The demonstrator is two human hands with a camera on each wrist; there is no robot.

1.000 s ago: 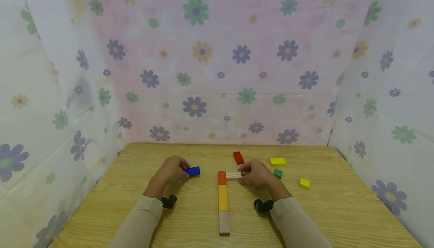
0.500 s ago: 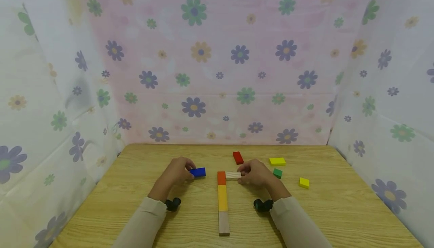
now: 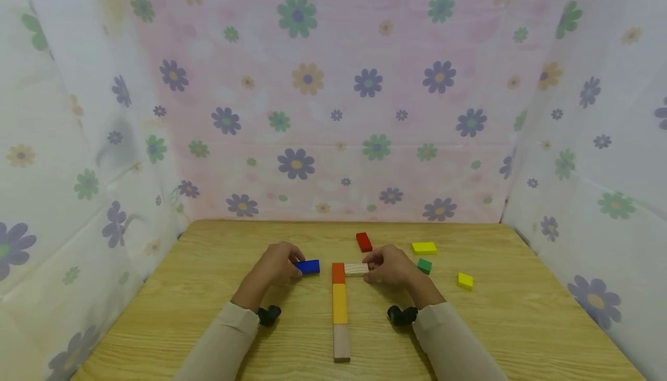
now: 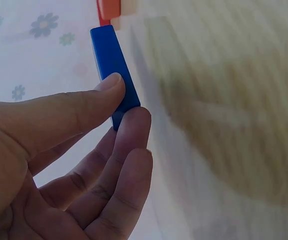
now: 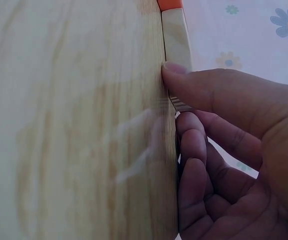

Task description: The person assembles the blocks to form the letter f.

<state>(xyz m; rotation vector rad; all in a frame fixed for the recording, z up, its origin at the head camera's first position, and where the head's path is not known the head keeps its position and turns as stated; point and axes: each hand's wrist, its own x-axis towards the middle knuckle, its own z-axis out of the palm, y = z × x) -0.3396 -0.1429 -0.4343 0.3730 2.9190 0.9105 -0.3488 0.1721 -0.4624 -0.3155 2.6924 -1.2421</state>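
My left hand (image 3: 278, 265) pinches a blue wooden block (image 3: 310, 267) by its left end, thumb against its side in the left wrist view. A small gap separates that block from the orange block (image 3: 338, 273). On the other side, my right hand (image 3: 392, 266) grips a plain wooden block (image 3: 356, 269) between thumb and fingers; its far end meets the orange block's right side. Below the orange block, a yellow-orange block (image 3: 340, 304) and a greyish wood block (image 3: 341, 343) continue in a straight column towards me.
A red block (image 3: 364, 242) lies behind the right hand. Further right lie a yellow block (image 3: 424, 248), a green block (image 3: 424, 266) and a smaller yellow block (image 3: 465, 281). Flowered cloth (image 3: 333, 184) rises behind the wooden table (image 3: 208, 288).
My left hand has carried the blue block rightwards, closer to the orange block. The right hand keeps its hold on the plain block, and the column stays as it was.
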